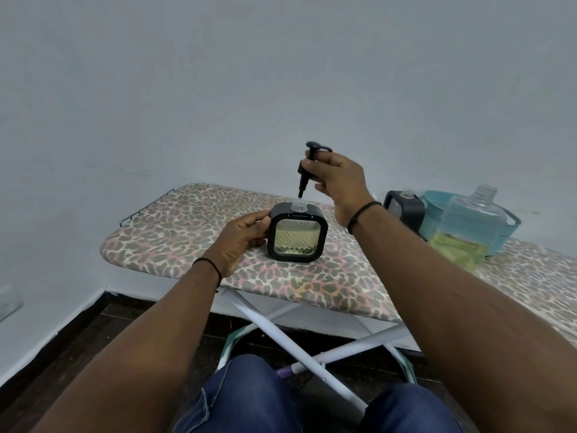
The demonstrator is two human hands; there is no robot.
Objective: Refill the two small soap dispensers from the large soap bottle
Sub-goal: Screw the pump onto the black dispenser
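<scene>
Gripping the near soap dispenser (297,234) by its side, left hand (242,237) steadies it upright on the ironing board (175,226). Right hand (342,185) pinches the black pump (307,168) just above its open neck. Second dispenser (404,209) and large soap bottle (468,228) stand right, uncapped, by a teal basket (502,235).

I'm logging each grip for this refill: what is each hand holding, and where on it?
Right hand pinches the black pump head by its collar, above the open neck. Left hand grips the square dispenser by its left side.
</scene>
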